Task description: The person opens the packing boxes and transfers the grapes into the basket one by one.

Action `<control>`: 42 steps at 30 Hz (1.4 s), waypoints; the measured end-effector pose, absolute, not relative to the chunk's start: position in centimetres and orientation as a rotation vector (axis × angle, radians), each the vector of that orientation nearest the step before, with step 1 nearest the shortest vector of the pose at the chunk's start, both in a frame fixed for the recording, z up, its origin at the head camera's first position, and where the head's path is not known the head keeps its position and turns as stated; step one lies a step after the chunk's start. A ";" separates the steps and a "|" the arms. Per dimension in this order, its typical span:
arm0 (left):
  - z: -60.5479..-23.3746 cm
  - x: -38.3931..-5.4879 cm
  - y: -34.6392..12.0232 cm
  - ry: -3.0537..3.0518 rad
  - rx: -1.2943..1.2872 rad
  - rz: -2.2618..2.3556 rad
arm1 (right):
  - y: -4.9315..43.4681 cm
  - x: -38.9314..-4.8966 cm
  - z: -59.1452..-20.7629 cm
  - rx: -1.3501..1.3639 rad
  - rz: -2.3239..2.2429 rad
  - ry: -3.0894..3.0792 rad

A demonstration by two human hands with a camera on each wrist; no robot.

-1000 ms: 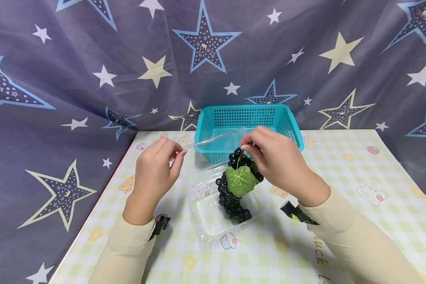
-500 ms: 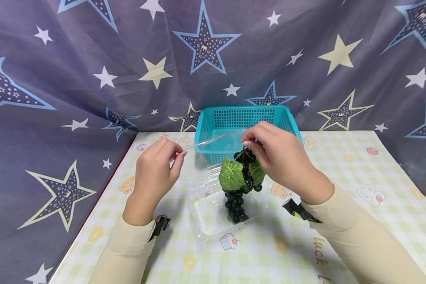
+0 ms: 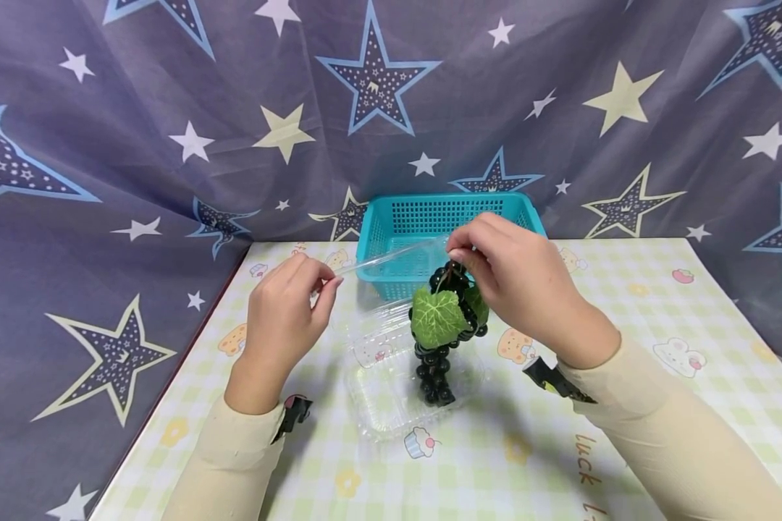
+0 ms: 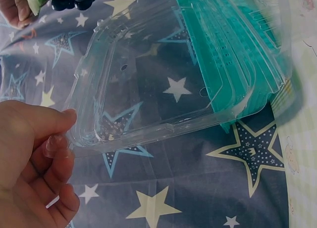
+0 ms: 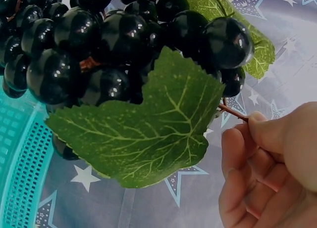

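Note:
My right hand (image 3: 518, 278) pinches the brown stem (image 5: 234, 112) of a bunch of black grapes (image 3: 435, 373) with green leaves (image 3: 436, 317). The bunch hangs down from it, over the bottom half of a clear plastic clamshell box (image 3: 384, 405). Thumb and fingers of my left hand (image 3: 289, 315) pinch the edge of the box's raised lid (image 4: 148, 139). That lid stands up behind the grapes, tilted, with the basket showing through it in the left wrist view.
A teal plastic basket (image 3: 391, 206) stands at the back of the table, close behind the box. Checked cloth with printed pictures covers the table (image 3: 625, 325). A dark star-patterned curtain (image 3: 234, 87) hangs behind and to the left.
My right hand has risen slightly, and the grapes have gone from slanted to hanging more upright, their leaves turning. My left hand and the lid have stayed in place.

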State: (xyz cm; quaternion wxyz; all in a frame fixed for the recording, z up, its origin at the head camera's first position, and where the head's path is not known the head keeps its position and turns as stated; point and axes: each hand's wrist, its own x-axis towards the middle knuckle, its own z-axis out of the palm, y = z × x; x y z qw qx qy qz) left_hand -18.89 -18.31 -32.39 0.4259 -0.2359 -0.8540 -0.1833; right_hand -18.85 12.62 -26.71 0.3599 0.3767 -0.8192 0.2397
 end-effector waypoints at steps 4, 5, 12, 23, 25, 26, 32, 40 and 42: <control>-32.3 -18.9 -18.3 -2.133 -0.588 -0.457 | 12.7 -18.7 -26.3 0.966 0.588 -2.107; -32.3 -18.9 -18.3 -2.133 -0.587 -0.456 | 12.7 -18.7 -26.2 0.965 0.578 -2.104; -32.2 -18.8 -18.3 -2.139 -0.584 -0.451 | 13.0 -18.8 -25.6 0.949 0.546 -2.093; -32.1 -18.9 -18.3 -2.137 -0.586 -0.447 | 13.6 -19.3 -24.4 0.948 0.498 -2.077; -32.1 -18.9 -18.3 -2.137 -0.585 -0.445 | 13.6 -19.3 -24.3 0.951 0.496 -2.070; -32.1 -18.9 -18.3 -2.137 -0.585 -0.444 | 13.7 -19.4 -24.2 0.950 0.497 -2.067; -32.2 -18.9 -18.3 -2.136 -0.583 -0.444 | 13.8 -19.3 -23.8 0.925 0.495 -2.066; -32.3 -18.8 -18.4 -2.135 -0.580 -0.432 | 14.1 -19.3 -23.3 0.920 0.490 -2.044; -32.3 -18.8 -18.4 -2.139 -0.581 -0.434 | 14.2 -19.3 -23.1 0.915 0.481 -2.038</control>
